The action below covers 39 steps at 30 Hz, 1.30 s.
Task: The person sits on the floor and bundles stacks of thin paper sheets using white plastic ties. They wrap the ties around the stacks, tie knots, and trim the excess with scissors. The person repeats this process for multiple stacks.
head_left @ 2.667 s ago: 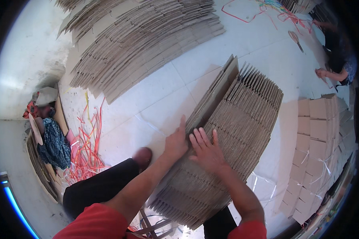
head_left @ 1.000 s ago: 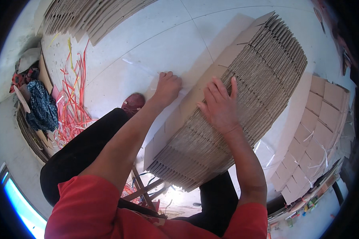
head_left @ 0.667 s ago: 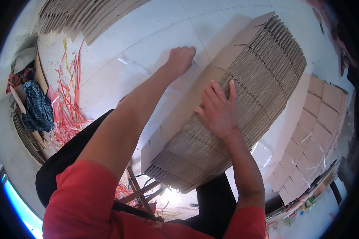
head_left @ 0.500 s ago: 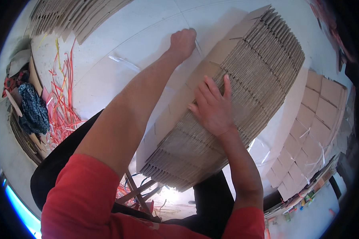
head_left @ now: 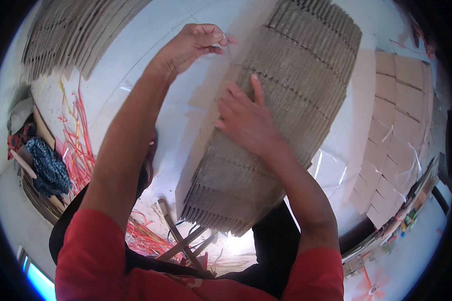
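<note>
A long stack of flat cardboard pieces (head_left: 296, 90), its many edges facing up, slants from my lap toward the far right. My right hand (head_left: 248, 118) lies on the stack's left part with the fingers stretched and the thumb apart, gripping nothing. Left of the stack's far end, my left hand (head_left: 198, 42) is raised with its fingers curled together. Something small and pale shows at its fingertips, too thin and blurred to name. The stack's smooth left side (head_left: 193, 160) is partly hidden by my right hand.
Another cardboard stack (head_left: 70, 35) stands at the far left; bundled cardboard (head_left: 397, 115) tied with clear strips lies right. Red plastic strips (head_left: 78, 160) are heaped left, near a dark blue patterned cloth (head_left: 47, 165). Crossed wooden bars (head_left: 183, 243) sit below the stack. A fan (head_left: 372, 289) appears lower right.
My left hand has come up and to the left, from a fist near the floor to curled fingers in the air. My right hand stays on the stack. The whole view has shifted.
</note>
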Motion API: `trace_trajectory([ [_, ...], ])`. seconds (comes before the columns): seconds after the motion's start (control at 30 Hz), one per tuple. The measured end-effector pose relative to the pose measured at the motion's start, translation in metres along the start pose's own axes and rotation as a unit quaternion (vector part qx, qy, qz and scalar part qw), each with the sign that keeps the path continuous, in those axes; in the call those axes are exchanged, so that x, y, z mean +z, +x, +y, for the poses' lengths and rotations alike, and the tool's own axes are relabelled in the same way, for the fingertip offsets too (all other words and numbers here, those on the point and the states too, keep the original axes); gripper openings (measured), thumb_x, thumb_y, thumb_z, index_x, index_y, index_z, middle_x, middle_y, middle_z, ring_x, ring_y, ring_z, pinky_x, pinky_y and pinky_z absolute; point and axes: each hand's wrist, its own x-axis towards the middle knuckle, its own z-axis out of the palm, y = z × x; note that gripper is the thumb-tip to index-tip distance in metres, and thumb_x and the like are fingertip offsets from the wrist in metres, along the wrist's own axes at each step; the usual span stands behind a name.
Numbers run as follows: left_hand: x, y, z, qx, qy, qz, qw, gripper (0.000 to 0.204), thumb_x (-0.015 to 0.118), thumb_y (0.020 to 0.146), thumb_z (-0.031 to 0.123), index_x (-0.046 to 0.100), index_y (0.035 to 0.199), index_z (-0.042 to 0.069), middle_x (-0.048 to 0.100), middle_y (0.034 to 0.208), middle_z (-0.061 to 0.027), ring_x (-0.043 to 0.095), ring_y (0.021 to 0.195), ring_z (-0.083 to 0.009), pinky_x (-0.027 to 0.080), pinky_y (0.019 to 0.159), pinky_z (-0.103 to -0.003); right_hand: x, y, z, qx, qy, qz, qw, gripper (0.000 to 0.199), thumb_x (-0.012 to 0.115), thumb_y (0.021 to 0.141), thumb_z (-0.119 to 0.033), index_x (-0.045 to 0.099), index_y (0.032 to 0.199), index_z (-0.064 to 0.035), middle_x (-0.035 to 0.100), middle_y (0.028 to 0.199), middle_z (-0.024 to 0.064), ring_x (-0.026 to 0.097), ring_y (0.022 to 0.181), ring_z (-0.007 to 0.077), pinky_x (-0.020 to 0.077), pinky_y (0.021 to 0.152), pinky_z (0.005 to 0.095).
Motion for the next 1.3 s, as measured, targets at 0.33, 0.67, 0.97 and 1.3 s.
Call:
trace_trajectory([
  [0.33,0.113,-0.032,0.105,0.278,0.037,-0.013,0.96,0.018,0.053,0.088,0.016,0.057,0.076,0.003,0.051,0.067,-0.0004,0.042,0.058,-0.0057,0.032,0.051,-0.019,0.015,-0.008,0.002,-0.016,-0.005,0.042,0.999,0.04,0.055,0.082,-0.037,0.059,0.098,-0.0011,0.056,0.108,0.0094,0.041,0.118,0.0242,0.0133,0.106,0.0586],
  [0.67,0.187,-0.001,0.078,0.24,0.405,-0.309,0.826,0.023,0.058,0.086,0.019,0.055,0.077,-0.002,0.052,0.069,-0.0015,0.046,0.063,-0.0097,0.038,0.058,-0.024,-0.042,-0.06,-0.003,-0.067,-0.037,0.042,0.996,0.046,0.055,0.082,-0.032,0.047,0.117,-0.0032,0.046,0.124,0.0134,0.035,0.125,0.0276,0.0198,0.102,0.0592],
  [0.97,0.226,0.025,0.043,0.257,0.308,-0.303,0.865,0.019,0.058,0.086,0.017,0.063,0.083,-0.001,0.06,0.075,-0.0037,0.048,0.058,-0.0098,0.039,0.056,-0.023,-0.056,-0.172,-0.003,0.558,0.415,0.131,0.706,0.064,0.057,0.076,-0.006,0.026,0.13,0.0098,0.038,0.128,0.0294,0.037,0.119,0.0438,0.0306,0.102,0.0427],
  [1.3,0.267,0.023,-0.045,0.251,0.342,-0.273,0.863,0.013,0.056,0.085,0.011,0.059,0.078,0.0,0.062,0.08,-0.0061,0.054,0.07,-0.0138,0.042,0.073,-0.027,-0.015,-0.173,-0.015,0.491,0.203,0.2,0.823,0.066,0.054,0.072,0.001,0.022,0.128,0.0156,0.037,0.125,0.0333,0.041,0.115,0.0447,0.0367,0.096,0.044],
])
